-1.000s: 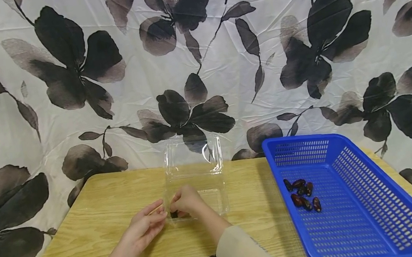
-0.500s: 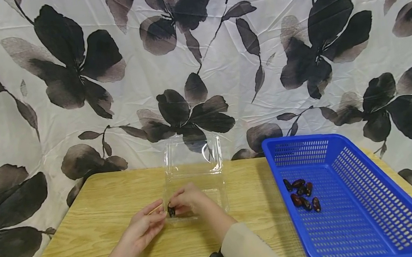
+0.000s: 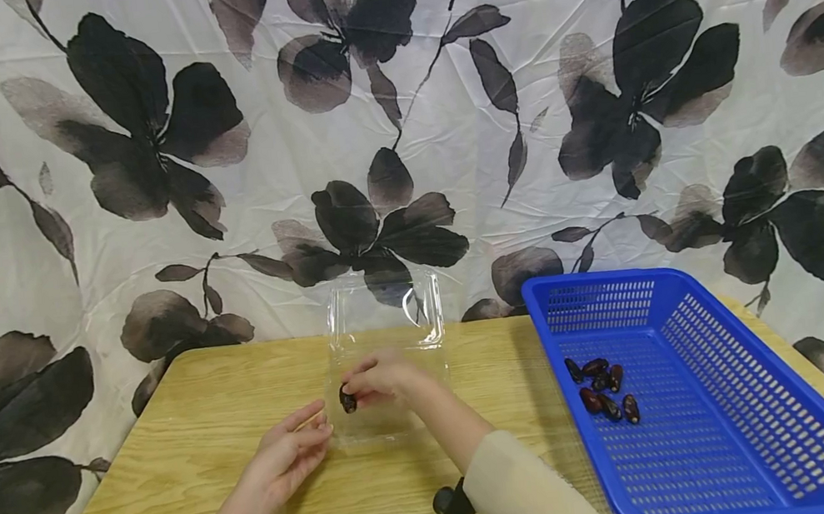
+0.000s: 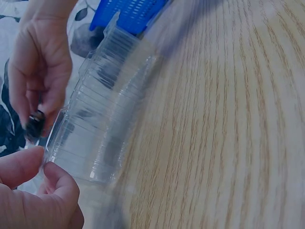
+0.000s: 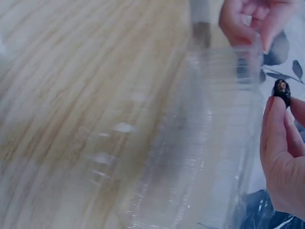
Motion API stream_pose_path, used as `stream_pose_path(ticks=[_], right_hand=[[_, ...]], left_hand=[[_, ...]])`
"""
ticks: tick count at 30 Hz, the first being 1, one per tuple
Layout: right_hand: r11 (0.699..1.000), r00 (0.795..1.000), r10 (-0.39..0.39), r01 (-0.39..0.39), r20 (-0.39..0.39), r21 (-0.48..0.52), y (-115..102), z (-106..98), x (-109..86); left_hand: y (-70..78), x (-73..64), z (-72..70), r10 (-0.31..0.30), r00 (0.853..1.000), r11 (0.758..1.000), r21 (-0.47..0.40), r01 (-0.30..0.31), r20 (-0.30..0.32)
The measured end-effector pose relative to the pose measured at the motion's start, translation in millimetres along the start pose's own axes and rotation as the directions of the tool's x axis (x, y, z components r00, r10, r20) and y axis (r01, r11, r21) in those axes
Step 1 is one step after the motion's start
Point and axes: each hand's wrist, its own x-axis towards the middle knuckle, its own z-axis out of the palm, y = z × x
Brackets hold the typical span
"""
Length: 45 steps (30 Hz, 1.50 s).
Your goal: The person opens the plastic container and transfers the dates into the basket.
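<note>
A clear plastic clamshell container (image 3: 380,439) stands with its lid raised in the head view. At its left corner my left hand (image 3: 290,456) pinches the rim between thumb and finger, also visible in the left wrist view. Over the container is my right hand (image 3: 389,382), holding a dark, wrinkled date (image 3: 348,398) in its fingertips. In the right wrist view the date (image 5: 281,90) points up out of the pinch, above the rim. I see no other date inside the container, though the right hand and forearm cover part of it.
A blue perforated basket (image 3: 725,433) takes up the right of the wooden table (image 3: 179,482). Several dates (image 3: 600,380) lie near its left wall. A black device (image 3: 453,506) sits by the right sleeve. Floral cloth (image 3: 484,157) hangs behind.
My right hand has lifted the date from the container's front left corner, moving it up and slightly right. The left hand keeps its place on the rim.
</note>
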Motion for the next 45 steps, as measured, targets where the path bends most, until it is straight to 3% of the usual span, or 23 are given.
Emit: stream_pose_path(ticks=[6, 19, 27, 37, 45], right_hand=[[0.995, 0.998, -0.034, 0.029, 0.044, 0.091, -6.4, -8.2, -2.0], [0.973, 0.999, -0.043, 0.037, 0.021, 0.229, -21.1, -16.6, -9.0], [0.960, 0.996, -0.085, 0.080, 0.006, 0.267, -47.4, -26.0, -17.9], [0.955, 0.995, -0.097, 0.095, -0.008, 0.282, -80.7, -54.8, -38.4], [0.952, 0.992, -0.128, 0.129, -0.020, 0.279, -91.6, -77.6, -59.1]], left_hand=[[-1.1, 0.2, 0.8, 0.011, 1.000, 1.000, 0.002, -0.011, 0.006], [-3.5, 0.4, 1.3, 0.011, 1.000, 1.000, 0.000, -0.011, 0.002], [-3.6, 0.7, 0.8, 0.017, 1.000, 1.000, -0.001, -0.017, -0.003], [-4.0, 1.1, -0.3, 0.021, 1.000, 1.000, 0.012, -0.021, 0.001], [-5.0, 1.3, -0.5, 0.020, 1.000, 1.000, 0.015, -0.020, -0.006]])
